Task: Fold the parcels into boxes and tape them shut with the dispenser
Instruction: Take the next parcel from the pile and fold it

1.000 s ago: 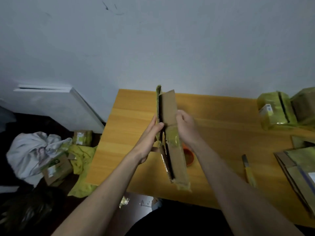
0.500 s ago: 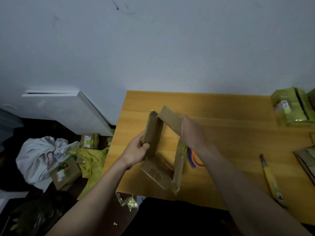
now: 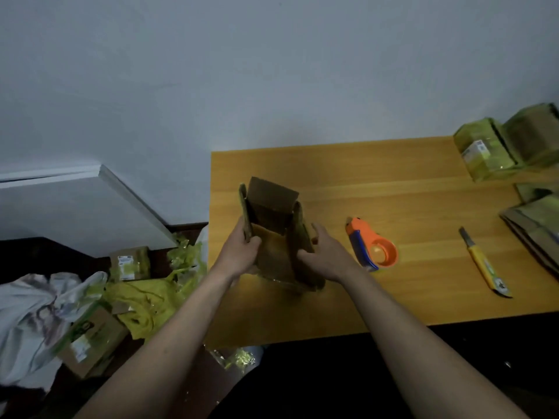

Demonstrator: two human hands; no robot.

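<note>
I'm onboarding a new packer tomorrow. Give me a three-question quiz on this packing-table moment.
1. True or false: the tape dispenser lies on the table, untouched.
2. Which hand is nearer the dispenser? A) left hand B) right hand
3. Fill in: the yellow tool right of the dispenser is a utility ____.

Key: 1 true. 2 B. 3 knife. Both hands hold the opened cardboard box, one on each side wall.

brown box [image 3: 273, 237] with yellow-green tape, orange-and-blue dispenser [image 3: 370, 247], yellow knife [image 3: 484, 264], orange-yellow wood-grain table [image 3: 393, 182].
</note>
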